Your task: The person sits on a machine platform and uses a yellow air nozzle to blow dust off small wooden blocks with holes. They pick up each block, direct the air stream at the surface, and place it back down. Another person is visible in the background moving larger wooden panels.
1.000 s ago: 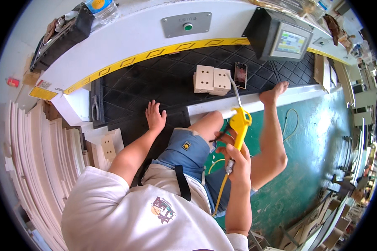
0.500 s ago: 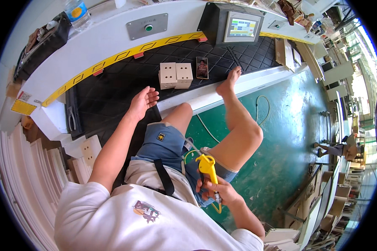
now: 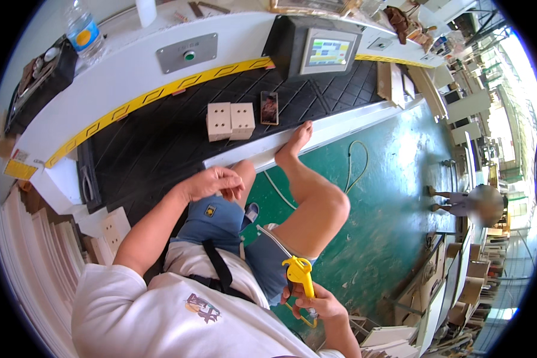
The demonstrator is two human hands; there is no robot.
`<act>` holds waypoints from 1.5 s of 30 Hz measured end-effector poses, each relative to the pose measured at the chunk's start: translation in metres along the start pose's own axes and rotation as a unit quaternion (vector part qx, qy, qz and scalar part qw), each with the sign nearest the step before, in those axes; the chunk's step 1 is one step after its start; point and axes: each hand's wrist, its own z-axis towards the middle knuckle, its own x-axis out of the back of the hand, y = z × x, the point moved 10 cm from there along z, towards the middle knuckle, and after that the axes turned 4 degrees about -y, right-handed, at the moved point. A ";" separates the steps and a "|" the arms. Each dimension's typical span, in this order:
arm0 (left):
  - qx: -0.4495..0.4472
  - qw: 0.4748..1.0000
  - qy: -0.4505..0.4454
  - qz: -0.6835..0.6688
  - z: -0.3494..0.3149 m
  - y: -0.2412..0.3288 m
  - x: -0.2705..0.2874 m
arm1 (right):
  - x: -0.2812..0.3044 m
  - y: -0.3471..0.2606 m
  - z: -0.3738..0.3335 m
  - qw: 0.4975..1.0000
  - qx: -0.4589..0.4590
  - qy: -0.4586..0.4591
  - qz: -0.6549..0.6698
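Low in the frame, right of centre, the right hand [image 3: 316,305] is wrapped around the grip of a yellow air blow gun [image 3: 299,273], its thin metal nozzle slanting up-left over the blue shorts [image 3: 218,222]. Near the centre the left hand [image 3: 213,182] hangs loosely curled and holds nothing (fingers bent, just above the left knee). Further up, two pale perforated blocks [image 3: 231,120] sit on the black ribbed mat [image 3: 155,140], beside a phone [image 3: 269,107]

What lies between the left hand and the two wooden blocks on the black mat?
In the head view, only bare black ribbed mat lies between the left hand and the two wooden blocks; the white ledge runs beside that stretch.
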 end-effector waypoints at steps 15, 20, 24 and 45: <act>-0.164 0.919 0.342 0.110 -0.113 0.086 0.034 | 0.013 -0.056 0.055 0.973 -0.021 -0.132 -0.190; -0.093 0.824 0.558 0.033 -0.261 0.015 0.066 | -0.036 -0.101 0.071 0.872 -0.121 -0.180 -0.440; -0.154 0.798 0.573 -0.100 -0.278 -0.047 0.053 | -0.033 -0.101 0.090 0.840 -0.120 -0.143 -0.510; -0.084 0.884 0.440 -0.136 -0.134 -0.091 0.120 | -0.039 0.020 0.100 0.906 -0.114 -0.028 -0.407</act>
